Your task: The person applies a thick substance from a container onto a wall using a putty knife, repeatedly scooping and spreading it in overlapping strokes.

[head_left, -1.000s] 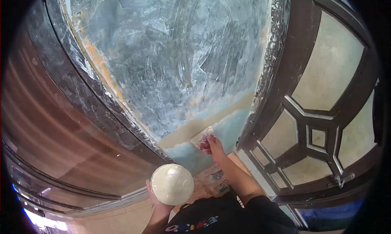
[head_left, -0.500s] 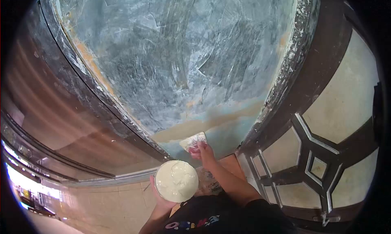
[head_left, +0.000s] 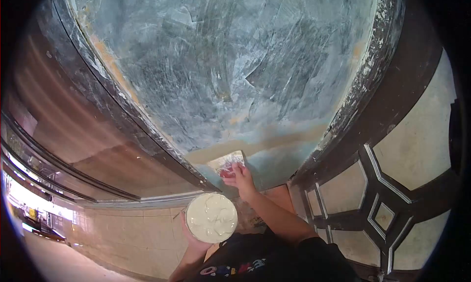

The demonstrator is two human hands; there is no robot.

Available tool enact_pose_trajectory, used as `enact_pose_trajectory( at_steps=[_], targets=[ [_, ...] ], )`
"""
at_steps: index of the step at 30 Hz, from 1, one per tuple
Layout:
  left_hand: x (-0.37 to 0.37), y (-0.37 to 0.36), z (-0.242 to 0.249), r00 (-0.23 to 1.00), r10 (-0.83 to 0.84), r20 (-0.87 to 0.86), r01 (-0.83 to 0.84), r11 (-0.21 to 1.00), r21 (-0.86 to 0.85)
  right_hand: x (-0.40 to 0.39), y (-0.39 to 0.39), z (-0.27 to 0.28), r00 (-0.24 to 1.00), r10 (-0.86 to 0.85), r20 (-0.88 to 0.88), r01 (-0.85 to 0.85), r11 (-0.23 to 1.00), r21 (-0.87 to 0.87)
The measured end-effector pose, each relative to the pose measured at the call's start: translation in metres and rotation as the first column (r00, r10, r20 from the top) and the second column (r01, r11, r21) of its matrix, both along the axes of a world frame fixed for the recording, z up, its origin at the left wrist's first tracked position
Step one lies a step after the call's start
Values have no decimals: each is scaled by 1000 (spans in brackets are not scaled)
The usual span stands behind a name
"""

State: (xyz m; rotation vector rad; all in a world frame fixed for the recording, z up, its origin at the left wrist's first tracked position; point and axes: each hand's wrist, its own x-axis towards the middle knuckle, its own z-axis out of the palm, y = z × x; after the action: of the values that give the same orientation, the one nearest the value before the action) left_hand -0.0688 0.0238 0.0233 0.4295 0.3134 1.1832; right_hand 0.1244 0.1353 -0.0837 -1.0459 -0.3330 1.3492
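Observation:
My right hand (head_left: 241,180) grips a putty scraper (head_left: 227,163) whose wide, white-smeared blade lies against the lower part of the wall (head_left: 206,71). The blade is beside a smooth tan band (head_left: 274,141) that crosses the patchy blue-grey surface. Lower down, my left hand (head_left: 192,237) holds a round tub (head_left: 212,217) from its left side and underneath. Pale cream paste with a lumpy surface fills the tub. Some fingers of my left hand are hidden by the tub.
Dark, paint-spotted frames edge the wall on the left (head_left: 122,110) and right (head_left: 360,78). A dark panelled door (head_left: 392,193) with pale insets stands at the right. Glossy brown panels (head_left: 83,115) are on the left, above a tiled surface (head_left: 132,238).
My right hand and the scraper have moved slightly left and up along the wall. The tub remains in my left hand. The view has shifted a little.

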Motion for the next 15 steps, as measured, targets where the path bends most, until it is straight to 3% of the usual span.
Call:
enact_pose_trajectory(
  at_steps=[1,2,3,6,7,8,9,10,11,12,13,14,15],
  targets=[
    [-3,4,-3,997,-58,46,64,989,-135,3,6,8,996,55,68,-62,992,108],
    [-5,8,-8,989,-110,97,132,956,-263,5,11,13,997,49,67,-56,992,110],
    [-7,11,-16,989,-118,94,139,955,-262,6,17,16,994,47,102,-59,991,119],
    [-20,9,-46,893,-55,-446,90,994,57,18,20,1,990,34,135,-44,996,75],
    [-15,16,-32,966,-184,-180,154,973,-173,22,18,-17,990,2,141,-8,999,41],
    [-17,15,-38,966,-188,-179,158,973,-168,25,12,-30,988,-30,149,29,1000,10],
    [-21,11,-48,816,128,-563,54,954,296,24,-1,-34,998,-29,62,38,987,-156],
    [-25,8,-53,519,541,-662,141,709,691,25,-16,-46,997,-32,65,42,987,-157],
    [-24,11,-45,522,539,-661,138,711,689,29,-28,-64,998,32,52,-27,995,-96],
    [-21,19,-27,852,100,-514,65,954,294,29,-33,-84,994,100,44,-99,995,-33],
    [-20,25,-16,974,-217,-58,206,967,-152,22,-28,-91,960,-66,271,78,996,-33],
    [-23,29,-16,978,-202,-52,192,969,-157,29,-29,-98,960,-49,276,62,997,-39],
    [-27,33,-19,976,-202,-86,188,972,-143,41,-32,-54,946,13,324,-7,1000,-19]
  ],
)
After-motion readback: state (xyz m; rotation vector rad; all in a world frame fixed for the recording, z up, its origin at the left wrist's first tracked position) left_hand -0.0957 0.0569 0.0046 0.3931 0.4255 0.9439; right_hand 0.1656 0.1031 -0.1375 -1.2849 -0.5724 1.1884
